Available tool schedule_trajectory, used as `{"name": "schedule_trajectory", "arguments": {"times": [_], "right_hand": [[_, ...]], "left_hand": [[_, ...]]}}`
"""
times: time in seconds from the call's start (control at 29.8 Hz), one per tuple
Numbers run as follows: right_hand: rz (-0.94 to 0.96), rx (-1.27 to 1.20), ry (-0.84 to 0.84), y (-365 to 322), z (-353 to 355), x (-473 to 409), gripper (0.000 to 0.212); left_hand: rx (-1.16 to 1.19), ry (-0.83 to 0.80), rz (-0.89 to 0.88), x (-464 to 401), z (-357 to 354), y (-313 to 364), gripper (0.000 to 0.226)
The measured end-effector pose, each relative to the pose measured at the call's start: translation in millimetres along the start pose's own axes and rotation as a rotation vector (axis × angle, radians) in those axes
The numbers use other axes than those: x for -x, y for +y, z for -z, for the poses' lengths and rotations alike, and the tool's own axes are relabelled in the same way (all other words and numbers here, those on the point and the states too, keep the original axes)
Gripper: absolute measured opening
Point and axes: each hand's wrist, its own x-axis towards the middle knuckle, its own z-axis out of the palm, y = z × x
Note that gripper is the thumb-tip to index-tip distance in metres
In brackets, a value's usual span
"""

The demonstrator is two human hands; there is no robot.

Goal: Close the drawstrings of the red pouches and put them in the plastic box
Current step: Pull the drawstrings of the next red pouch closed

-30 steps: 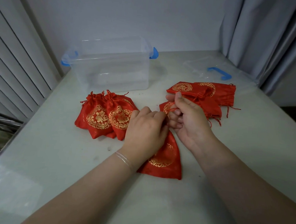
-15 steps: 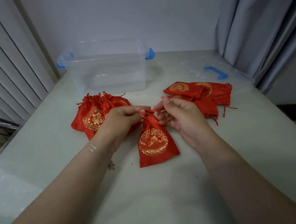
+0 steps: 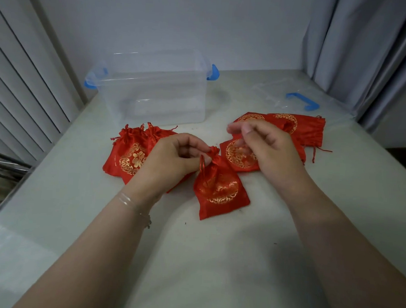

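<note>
A red pouch [image 3: 219,190] with a gold emblem lies on the table in the middle, its neck cinched tight. My left hand [image 3: 173,159] pinches the neck and drawstring loop of this pouch. My right hand [image 3: 270,148] hovers just right of it, fingers loosely bent and blurred, with nothing visible in them. Under and behind the right hand lie flat, uncinched red pouches [image 3: 302,130]. A pile of cinched pouches [image 3: 129,154] sits to the left, partly hidden by my left hand. The clear plastic box [image 3: 153,99] with blue latches stands behind, with no pouch visible inside.
The box's clear lid [image 3: 278,96] with a blue handle lies at the back right near grey curtains [image 3: 367,56]. The table's left edge [image 3: 31,170] drops off beside slatted panels. Bare tabletop stretches in front of the pouches.
The pouch's mouth has been drawn fully shut. My right hand has let go of the string and lifted up and right, while my left hand still pinches the neck.
</note>
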Motion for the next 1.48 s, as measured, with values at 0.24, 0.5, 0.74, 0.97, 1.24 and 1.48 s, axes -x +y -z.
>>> {"name": "schedule_trajectory", "arguments": {"times": [0.24,0.5,0.74,0.97,1.24,1.48], "right_hand": [[-0.173,0.07,-0.232,15.0,-9.9,-4.3,0.011],[-0.167,-0.03,-0.207,16.6,-15.2,-2.8,0.017],[-0.11,0.007,-0.107,17.6,-21.4,-2.0,0.023],[-0.388,-0.392,-0.274,20.4,-6.9,-6.4,0.011],[-0.53,-0.372,-0.299,20.0,5.0,-8.7,0.005],[-0.127,0.24,-0.313,18.7,-2.1,-5.7,0.017]], "left_hand": [[-0.213,-0.002,-0.246,3.4,-7.3,-2.4,0.021],[-0.616,0.2,-0.441,1.7,-15.0,-10.0,0.016],[-0.622,0.203,-0.604,2.4,-18.5,-14.3,0.008],[-0.629,0.23,-0.72,0.3,-17.6,-18.3,0.011],[-0.817,0.252,-0.867,1.0,-17.2,-19.0,0.009],[-0.9,0.267,-0.899,-1.0,-16.1,-21.8,0.014]]}}
